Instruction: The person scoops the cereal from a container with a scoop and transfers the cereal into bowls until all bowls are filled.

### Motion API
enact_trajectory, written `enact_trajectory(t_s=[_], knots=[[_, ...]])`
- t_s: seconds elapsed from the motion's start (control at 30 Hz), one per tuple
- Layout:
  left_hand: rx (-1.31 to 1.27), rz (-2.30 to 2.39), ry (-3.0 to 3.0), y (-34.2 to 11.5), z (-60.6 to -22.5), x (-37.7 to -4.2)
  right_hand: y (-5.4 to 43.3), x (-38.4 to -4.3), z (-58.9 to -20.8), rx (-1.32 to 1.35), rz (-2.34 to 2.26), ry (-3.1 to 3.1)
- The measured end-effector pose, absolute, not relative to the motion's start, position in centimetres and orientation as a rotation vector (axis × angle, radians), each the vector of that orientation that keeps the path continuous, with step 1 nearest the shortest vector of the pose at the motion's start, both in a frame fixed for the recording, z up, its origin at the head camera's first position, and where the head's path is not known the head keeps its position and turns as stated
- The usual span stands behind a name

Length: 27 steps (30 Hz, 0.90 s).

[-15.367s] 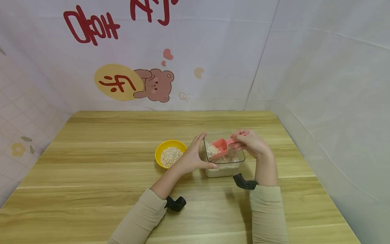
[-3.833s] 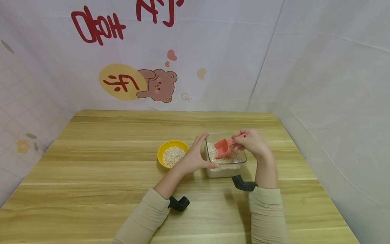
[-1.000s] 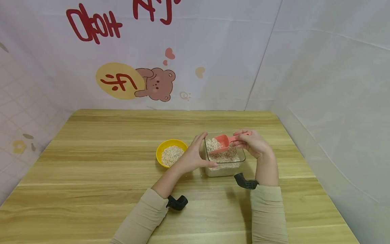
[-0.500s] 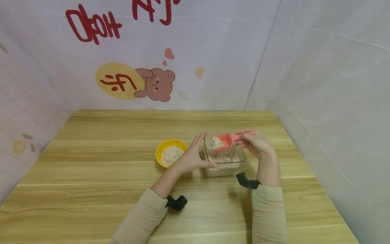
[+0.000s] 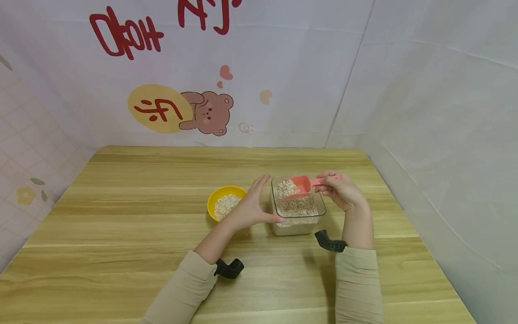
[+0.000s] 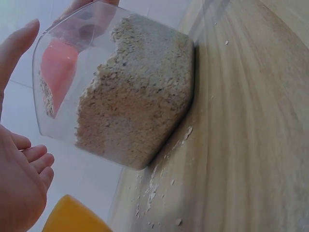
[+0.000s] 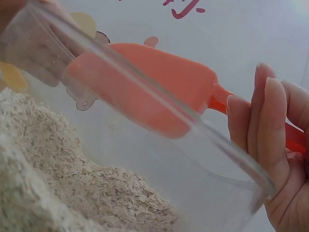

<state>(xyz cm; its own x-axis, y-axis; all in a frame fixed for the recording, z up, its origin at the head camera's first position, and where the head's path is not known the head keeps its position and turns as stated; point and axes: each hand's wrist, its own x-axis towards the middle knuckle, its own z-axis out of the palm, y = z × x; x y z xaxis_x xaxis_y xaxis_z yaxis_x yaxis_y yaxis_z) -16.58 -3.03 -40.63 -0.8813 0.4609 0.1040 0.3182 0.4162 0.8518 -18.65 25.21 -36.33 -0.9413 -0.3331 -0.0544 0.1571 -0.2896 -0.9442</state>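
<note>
My right hand [image 5: 343,191] grips the handle of a pink scoop [image 5: 302,185] with oat flakes in its bowl. The scoop is held at rim height over a clear square container [image 5: 297,225], well above the oats in the right wrist view. Oats [image 6: 140,92] fill much of that container, heaped unevenly. My left hand [image 5: 248,209] is spread beside the container's left side, thumb near its front corner; the left wrist view shows a gap between palm and wall. Partly behind the left hand stands a yellow bowl [image 5: 214,195] with oats in it.
Loose flakes [image 6: 152,191] are scattered on the wooden table [image 5: 121,225] by the container. A white printed curtain [image 5: 299,90] hangs behind the table, and another white sheet [image 5: 437,157] borders its right side.
The scoop has risen from the oats and shifted slightly right, carrying flakes. My left hand, which held the container's left side, has come off it a little to the left.
</note>
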Motion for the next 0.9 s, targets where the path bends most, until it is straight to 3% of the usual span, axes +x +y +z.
enact_trajectory(t_s=[0.9], knots=[[0.684,1.52,2.586,-5.3,-39.6,-16.5,22.8,-18.3,-35.2,-0.204,-2.425,1.554]])
